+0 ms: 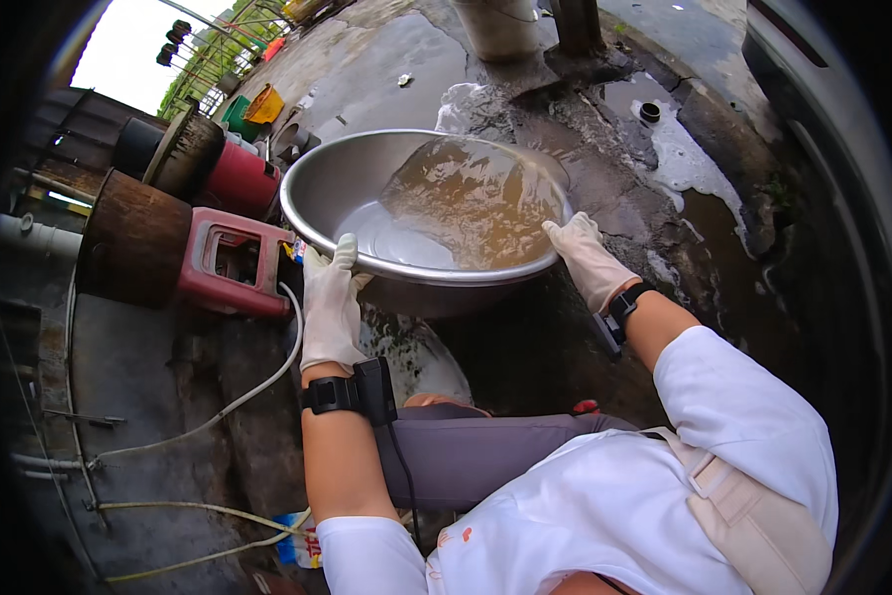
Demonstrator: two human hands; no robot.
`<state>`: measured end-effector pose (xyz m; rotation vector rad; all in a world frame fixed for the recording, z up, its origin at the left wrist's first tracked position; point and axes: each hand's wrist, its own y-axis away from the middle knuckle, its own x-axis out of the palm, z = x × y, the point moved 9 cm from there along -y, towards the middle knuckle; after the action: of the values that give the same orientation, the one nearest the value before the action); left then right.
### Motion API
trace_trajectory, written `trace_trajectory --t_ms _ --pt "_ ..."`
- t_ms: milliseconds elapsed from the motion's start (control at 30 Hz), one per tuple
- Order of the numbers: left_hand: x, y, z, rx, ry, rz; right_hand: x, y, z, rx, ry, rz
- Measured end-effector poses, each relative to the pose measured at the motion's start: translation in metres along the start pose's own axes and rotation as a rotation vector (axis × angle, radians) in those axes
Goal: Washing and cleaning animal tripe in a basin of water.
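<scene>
A large round metal basin [356,216] is held up in front of me, tilted so that brownish water [475,201] gathers on its far right side. My left hand [332,297], in a pale rubber glove, grips the near left rim with the thumb on top. On the right rim my right hand [591,256] has hold in a matching glove. Part of the basin's metal bottom shows at the left, free of the brown water. The fingers under the rim are hidden on both sides.
A red plastic stool [234,260] stands at the left beside a rusty drum [133,238] and a red bucket [241,178]. A white hose [267,383] runs over the ground. A pale bucket [496,30] stands ahead. Foamy water [684,156] lies near a short pipe [649,112] at the right.
</scene>
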<state>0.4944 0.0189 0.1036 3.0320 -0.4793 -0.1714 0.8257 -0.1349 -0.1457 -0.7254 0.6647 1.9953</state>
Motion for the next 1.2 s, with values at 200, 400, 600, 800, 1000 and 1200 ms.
trace_trajectory --t_ms 200,400,600,800,1000,1200 --pt "0.025 0.005 -0.019 0.029 -0.068 -0.035 -0.045 0.124 0.187 -0.842 -0.364 0.458" --pt "0.032 0.004 -0.015 0.039 -0.027 -0.015 -0.026 0.157 0.229 -0.701 -0.133 0.649" --pt "-0.013 0.030 -0.026 0.081 -0.080 -0.088 -0.035 0.116 0.234 -0.627 -0.304 0.488" --pt "-0.181 0.121 -0.048 0.172 -0.049 -0.519 -0.050 0.077 0.239 -0.543 -0.429 0.497" --pt "-0.273 0.245 0.025 -0.028 -0.058 -0.749 -0.051 0.030 0.234 -0.474 -0.584 0.455" --pt "-0.357 0.378 0.140 -0.269 0.208 -0.894 -0.042 0.033 0.260 -0.492 -0.686 0.486"
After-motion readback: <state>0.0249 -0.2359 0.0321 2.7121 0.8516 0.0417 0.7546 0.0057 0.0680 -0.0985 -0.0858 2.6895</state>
